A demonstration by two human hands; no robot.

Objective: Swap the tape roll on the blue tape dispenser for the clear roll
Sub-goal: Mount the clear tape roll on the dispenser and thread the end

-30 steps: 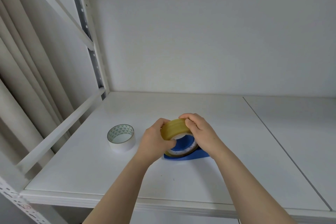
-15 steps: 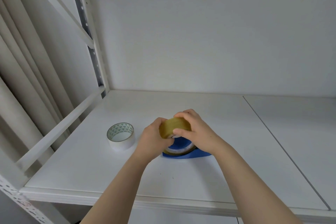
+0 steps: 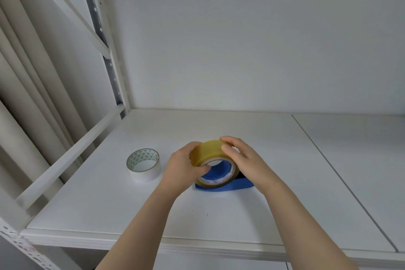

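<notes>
Clear roll (image 3: 212,153) seated on blue tape dispenser (image 3: 225,184), mid-shelf (image 3: 109,204) — gripped by left hand (image 3: 183,169) and right hand (image 3: 243,160); white roll (image 3: 143,167) lying flat, just left

Surface: a white metal shelf board (image 3: 219,210), flat and glossy, with a back panel behind it and a seam running near-to-far on the right.
Left of centre: a white tape roll with a green triangle-patterned core (image 3: 143,167), lying flat on the board.
Centre: a blue plastic tape dispenser (image 3: 225,185), base down on the board, just right of the white roll and apart from it.
Near centre: small dark specks on the white surface.
</notes>
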